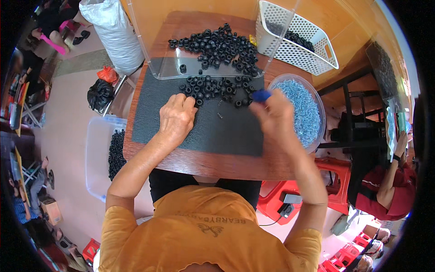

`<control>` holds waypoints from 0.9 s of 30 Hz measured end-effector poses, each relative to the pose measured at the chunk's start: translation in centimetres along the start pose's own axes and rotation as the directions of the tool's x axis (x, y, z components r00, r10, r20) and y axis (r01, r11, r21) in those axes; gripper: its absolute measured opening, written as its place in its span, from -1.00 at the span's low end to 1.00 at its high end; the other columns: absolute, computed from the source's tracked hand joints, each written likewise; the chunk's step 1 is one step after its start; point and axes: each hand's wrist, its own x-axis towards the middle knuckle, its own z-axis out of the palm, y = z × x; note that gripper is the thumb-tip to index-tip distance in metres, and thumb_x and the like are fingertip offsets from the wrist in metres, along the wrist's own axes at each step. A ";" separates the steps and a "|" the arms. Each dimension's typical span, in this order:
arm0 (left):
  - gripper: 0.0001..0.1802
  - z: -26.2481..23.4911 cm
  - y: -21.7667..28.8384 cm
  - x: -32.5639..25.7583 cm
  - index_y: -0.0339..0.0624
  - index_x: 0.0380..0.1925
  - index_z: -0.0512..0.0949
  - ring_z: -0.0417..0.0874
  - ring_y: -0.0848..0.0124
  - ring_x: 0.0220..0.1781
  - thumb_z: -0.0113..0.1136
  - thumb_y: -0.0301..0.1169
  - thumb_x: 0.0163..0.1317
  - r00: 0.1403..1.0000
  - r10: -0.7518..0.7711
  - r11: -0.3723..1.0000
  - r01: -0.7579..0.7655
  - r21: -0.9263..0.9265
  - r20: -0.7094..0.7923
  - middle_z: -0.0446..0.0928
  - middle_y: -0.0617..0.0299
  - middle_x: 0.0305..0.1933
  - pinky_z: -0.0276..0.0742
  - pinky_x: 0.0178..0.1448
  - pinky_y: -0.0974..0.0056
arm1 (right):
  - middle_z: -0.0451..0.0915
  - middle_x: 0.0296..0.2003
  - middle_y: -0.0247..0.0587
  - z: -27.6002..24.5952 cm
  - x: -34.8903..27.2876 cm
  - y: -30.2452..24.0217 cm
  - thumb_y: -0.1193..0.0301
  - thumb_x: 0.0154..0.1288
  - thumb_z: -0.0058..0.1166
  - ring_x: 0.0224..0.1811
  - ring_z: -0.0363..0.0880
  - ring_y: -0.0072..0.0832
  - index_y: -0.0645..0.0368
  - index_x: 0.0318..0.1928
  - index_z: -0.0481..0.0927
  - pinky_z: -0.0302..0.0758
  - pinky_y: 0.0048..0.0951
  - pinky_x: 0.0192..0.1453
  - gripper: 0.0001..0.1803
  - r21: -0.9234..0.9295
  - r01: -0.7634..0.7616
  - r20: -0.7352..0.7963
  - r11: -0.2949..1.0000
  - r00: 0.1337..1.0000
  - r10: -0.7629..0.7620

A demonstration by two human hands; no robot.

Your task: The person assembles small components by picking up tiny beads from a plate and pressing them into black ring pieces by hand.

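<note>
My left hand point(177, 115) rests on the dark grey mat point(217, 140), fingers curled down beside a heap of small black round hollow parts point(207, 87). Whatever its fingertips hold is hidden. My right hand point(278, 119), smeared by motion, is closed around a small blue object point(261, 95) at the mat's right side. That object is too blurred for its kind to show. Between the hands lie a few tiny shiny pieces point(220, 115), perhaps springs. A bigger pile of the black parts point(222, 45) spreads over the far table, around a clear plastic bin point(167, 75).
Right of the mat, a round clear tub point(320, 129) holds many tiny bluish-silver pieces. A white perforated basket point(294, 56) with black parts stands far right. Left of the wooden table point(204, 168) are a clear bin point(96, 158) and white sack point(115, 38). A person point(385, 190) sits right.
</note>
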 end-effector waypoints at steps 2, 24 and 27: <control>-0.77 -0.1 0.0 -0.1 -0.27 -0.41 0.52 0.52 0.25 -0.40 0.30 -0.60 -0.15 1.000 0.005 0.999 -0.006 -0.045 -0.012 0.44 0.13 -0.45 0.47 -0.43 0.20 | 0.47 -0.50 -0.09 2.0 -1.9 -0.8 0.58 -0.19 0.32 -0.42 0.44 -0.14 0.28 -0.48 0.51 0.39 -0.21 -0.39 -0.77 0.046 0.043 0.058 0.998 0.997 -0.046; -0.81 -3.0 2.1 -1.9 -0.41 -0.21 0.55 0.67 0.35 -0.38 0.15 -0.54 0.19 0.529 -0.309 -0.519 0.603 -0.606 0.790 0.61 -0.06 -0.29 0.60 -0.35 0.34 | 0.44 -0.56 -0.09 7.2 -1.5 -1.7 0.56 -0.19 0.08 -0.38 0.40 -0.19 0.20 -0.62 0.43 0.31 -0.22 -0.29 -0.92 -0.250 0.235 0.205 0.939 0.961 -0.186; -0.78 -2.8 2.1 -1.9 -0.41 -0.17 0.54 0.66 0.36 -0.39 0.13 -0.51 0.21 0.528 -0.280 -0.555 0.592 -0.584 0.802 0.61 -0.09 -0.28 0.58 -0.32 0.33 | 0.47 -0.57 -0.08 6.6 -1.6 -1.7 0.55 -0.12 0.14 -0.40 0.43 -0.16 0.21 -0.60 0.44 0.35 -0.19 -0.32 -0.88 -0.188 0.172 0.190 0.967 0.972 -0.136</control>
